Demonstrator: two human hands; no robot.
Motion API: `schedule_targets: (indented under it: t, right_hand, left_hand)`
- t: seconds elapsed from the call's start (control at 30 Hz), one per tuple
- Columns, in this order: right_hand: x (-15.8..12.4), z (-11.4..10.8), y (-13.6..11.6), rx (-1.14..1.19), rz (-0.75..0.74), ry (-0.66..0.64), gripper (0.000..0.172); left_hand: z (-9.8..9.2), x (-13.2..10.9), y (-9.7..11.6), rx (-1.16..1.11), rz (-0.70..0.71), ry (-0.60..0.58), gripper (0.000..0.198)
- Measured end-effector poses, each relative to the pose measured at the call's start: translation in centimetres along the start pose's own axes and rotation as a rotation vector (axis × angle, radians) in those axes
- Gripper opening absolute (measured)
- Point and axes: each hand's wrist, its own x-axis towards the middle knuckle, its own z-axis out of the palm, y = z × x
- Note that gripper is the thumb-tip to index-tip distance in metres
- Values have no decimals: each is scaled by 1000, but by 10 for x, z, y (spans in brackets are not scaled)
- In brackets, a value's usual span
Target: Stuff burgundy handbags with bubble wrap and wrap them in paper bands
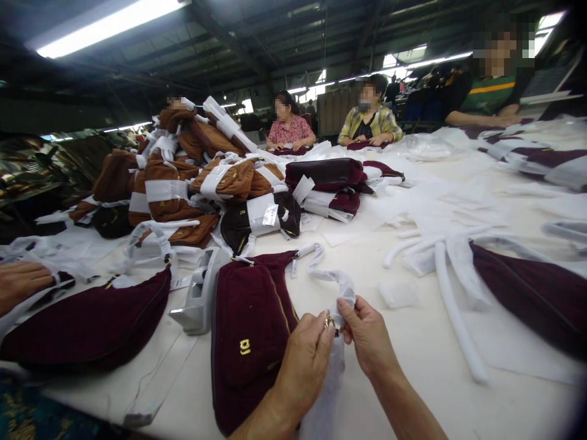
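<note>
A maroon bag (245, 330) with gold letters and a gold zip lies on the white table in front of me. Its strap (332, 278), wrapped in white paper, curves from the bag's top corner down to my hands. My left hand (307, 351) pinches the gold metal buckle (329, 322) beside the bag's right edge. Just right of it, my right hand (367, 333) holds the wrapped strap between thumb and fingers, close to the buckle. More white wrapping (323, 391) hangs below both hands, partly hidden by my left wrist.
A grey tape dispenser (199, 296) stands left of the bag. Another maroon bag (92, 321) and a person's hand (22, 284) are at the left. Brown bags (167, 183) are piled behind. Paper rolls (458, 311) and a maroon bag (527, 293) lie right. People sit across the table.
</note>
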Motion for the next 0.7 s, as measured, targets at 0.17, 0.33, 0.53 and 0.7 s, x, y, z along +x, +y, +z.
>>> schedule_targets:
  t: [0.17,0.33,0.53,0.7]
  right_hand:
    - [-3,0,0,-19,-13,0,30]
    - [2,-1,-5,-75,-25,-88,32]
    - [17,2,-15,-129,-42,-107,33]
    - [20,5,-12,-132,-6,-118,33]
  left_hand:
    - [0,3,-9,-97,-59,-31,30]
    - [-5,17,-18,-422,-114,-274,27]
    - [10,17,-18,-880,-209,-242,43]
    - [14,18,-27,-610,-73,-175,38]
